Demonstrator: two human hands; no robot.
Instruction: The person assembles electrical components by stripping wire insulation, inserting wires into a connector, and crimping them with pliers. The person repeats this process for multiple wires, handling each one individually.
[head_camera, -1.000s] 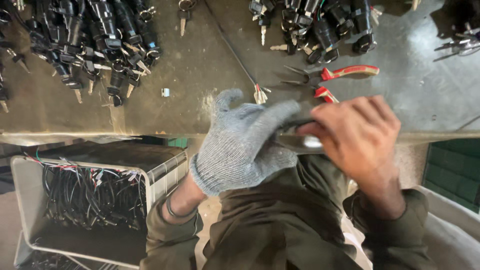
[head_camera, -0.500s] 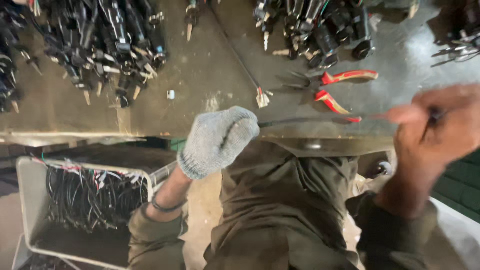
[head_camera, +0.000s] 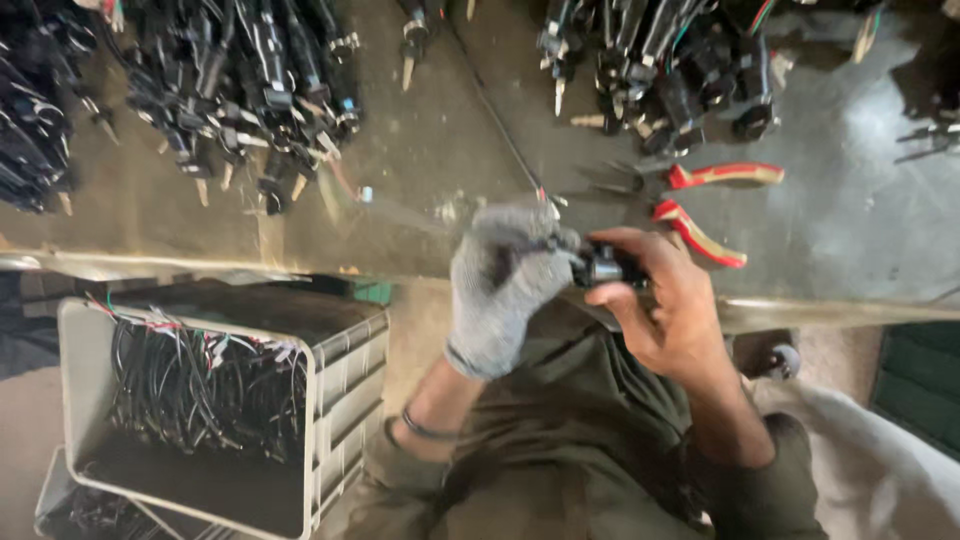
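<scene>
Two hands meet just over the near edge of the surface (head_camera: 420, 170), close to the person's chest. The left hand (head_camera: 503, 285), in a grey knit glove, curls tight around the end of a thin black wire (head_camera: 497, 112) that runs away across the top. The bare right hand (head_camera: 668, 305) pinches a small black connector (head_camera: 603, 266) between thumb and fingers, pressed right against the glove. Held this near and this low, the connector sits where both hands can brace on it and the eyes can follow it; the glove likely guards the gripping palm against the wire.

Pliers with red handles (head_camera: 712, 205) lie open just beyond the right hand, within easy reach. Farther back, heaps of black wired connectors (head_camera: 250, 80) crowd the left side, with another heap (head_camera: 670, 70) at the right, leaving a bare lane in the middle.

The surface is dull, stained metal with a folded front lip. Below it at the left stands a grey plastic crate (head_camera: 345, 370) full of black wires. The floor beneath looks like bare, dusty concrete, and the light is dim.
</scene>
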